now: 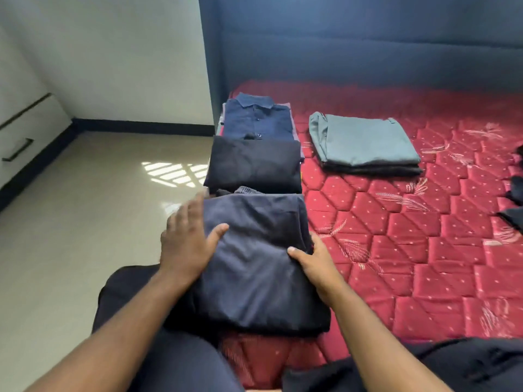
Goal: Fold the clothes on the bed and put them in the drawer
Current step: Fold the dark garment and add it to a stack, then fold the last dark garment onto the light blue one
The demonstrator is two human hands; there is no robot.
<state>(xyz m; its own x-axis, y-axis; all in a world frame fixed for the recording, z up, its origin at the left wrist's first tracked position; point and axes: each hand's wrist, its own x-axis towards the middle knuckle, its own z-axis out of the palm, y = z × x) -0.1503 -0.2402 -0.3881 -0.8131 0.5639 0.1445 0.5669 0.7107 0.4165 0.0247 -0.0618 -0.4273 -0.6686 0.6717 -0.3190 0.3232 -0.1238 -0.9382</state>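
Note:
A folded dark navy garment [254, 267] lies on the near left edge of the red quilted bed [410, 250]. My left hand [188, 244] grips its left side with the thumb on top and the fingers along the edge. My right hand [314, 264] grips its right side, thumb on top and fingers tucked under. Behind it lie a folded black garment [254, 165] and a folded navy polo shirt [259, 117] on a small pile. A folded grey-green garment [362, 140] rests on a dark one further right. The drawer unit [19, 137] stands at the far left.
Loose dark clothes lie at the bed's right edge [515, 193] and at the near right [438, 366]. A dark padded headboard [368, 46] runs along the back. The shiny tiled floor [85, 222] spreads to the left of the bed, below a white wall.

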